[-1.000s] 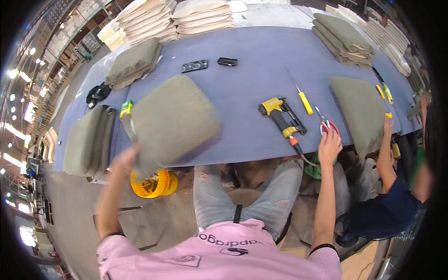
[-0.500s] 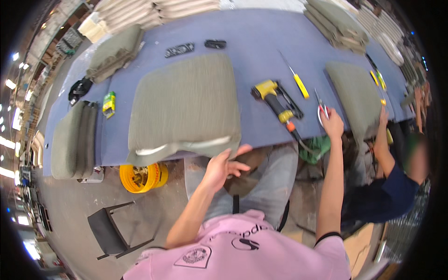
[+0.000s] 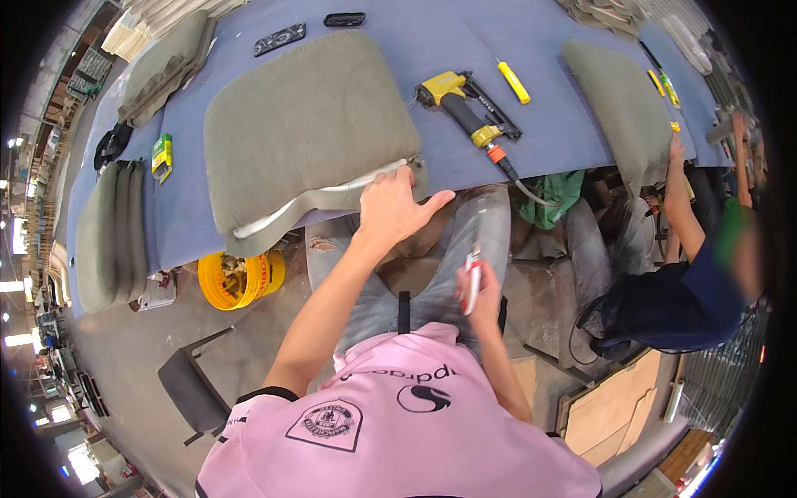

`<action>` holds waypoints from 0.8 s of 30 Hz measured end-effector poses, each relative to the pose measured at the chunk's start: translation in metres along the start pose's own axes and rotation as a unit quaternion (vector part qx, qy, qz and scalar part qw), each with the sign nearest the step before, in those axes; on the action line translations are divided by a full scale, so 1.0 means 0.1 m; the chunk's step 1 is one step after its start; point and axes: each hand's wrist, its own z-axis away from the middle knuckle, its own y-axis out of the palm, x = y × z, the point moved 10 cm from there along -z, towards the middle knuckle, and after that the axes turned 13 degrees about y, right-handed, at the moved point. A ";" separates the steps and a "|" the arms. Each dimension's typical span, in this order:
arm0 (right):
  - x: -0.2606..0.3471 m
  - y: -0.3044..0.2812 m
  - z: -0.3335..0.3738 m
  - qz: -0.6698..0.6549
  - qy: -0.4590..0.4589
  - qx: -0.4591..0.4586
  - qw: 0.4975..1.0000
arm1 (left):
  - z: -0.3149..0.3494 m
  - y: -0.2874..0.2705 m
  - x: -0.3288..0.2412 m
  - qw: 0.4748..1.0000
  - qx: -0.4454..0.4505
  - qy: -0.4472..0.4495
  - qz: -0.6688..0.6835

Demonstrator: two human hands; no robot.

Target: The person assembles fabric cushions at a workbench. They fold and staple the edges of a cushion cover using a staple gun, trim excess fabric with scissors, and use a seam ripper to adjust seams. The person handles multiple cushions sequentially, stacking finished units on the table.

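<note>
A grey-green upholstered cushion (image 3: 307, 124) lies on the blue-covered table, its near edge showing a white strip and a loose flap of fabric. My left hand (image 3: 393, 204) rests on that near edge at its right corner. Its fingers bend over the fabric and the thumb sticks out to the right, apart from the cloth. Below the table edge, over my lap, my right hand (image 3: 486, 295) is closed round scissors (image 3: 473, 282) with red and pale handles, the blades pointing away from me. Motion blurs them a little.
A yellow-black staple gun (image 3: 469, 108) with an air hose and a yellow-handled pointed tool (image 3: 513, 83) lie right of the cushion. Another cushion (image 3: 623, 108) is near a co-worker (image 3: 672, 274) at right. A yellow bucket (image 3: 241, 280) stands below left, near a dark chair (image 3: 195, 388).
My right hand has lifted the scissors off the table and brought them back over my lap. My left hand has moved up onto the cushion's edge. The view has shifted.
</note>
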 end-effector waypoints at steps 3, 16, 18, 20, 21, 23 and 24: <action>0.11 0.34 0.23 -0.011 0.016 0.078 0.997 | -0.12 0.33 0.16 0.995 0.055 -0.065 -0.049; -0.13 1.52 0.31 -0.047 0.209 0.337 0.917 | 0.09 0.13 0.14 0.996 0.056 0.034 0.062; -0.04 1.59 0.21 -0.041 0.191 0.341 0.919 | 0.13 0.14 0.12 0.996 0.060 0.028 0.054; 0.00 1.62 0.11 -0.039 0.206 0.324 0.923 | 0.15 0.15 0.13 0.997 0.057 0.025 0.046; 0.01 1.62 0.07 -0.037 0.213 0.316 0.924 | 0.17 0.15 0.14 0.998 0.051 0.020 0.040; 0.10 1.62 0.00 -0.032 0.179 0.310 0.933 | 0.22 0.15 0.15 0.999 0.039 0.011 0.029; 0.17 1.61 0.00 -0.028 0.175 0.310 0.934 | 0.24 0.15 0.15 0.999 0.036 0.013 0.035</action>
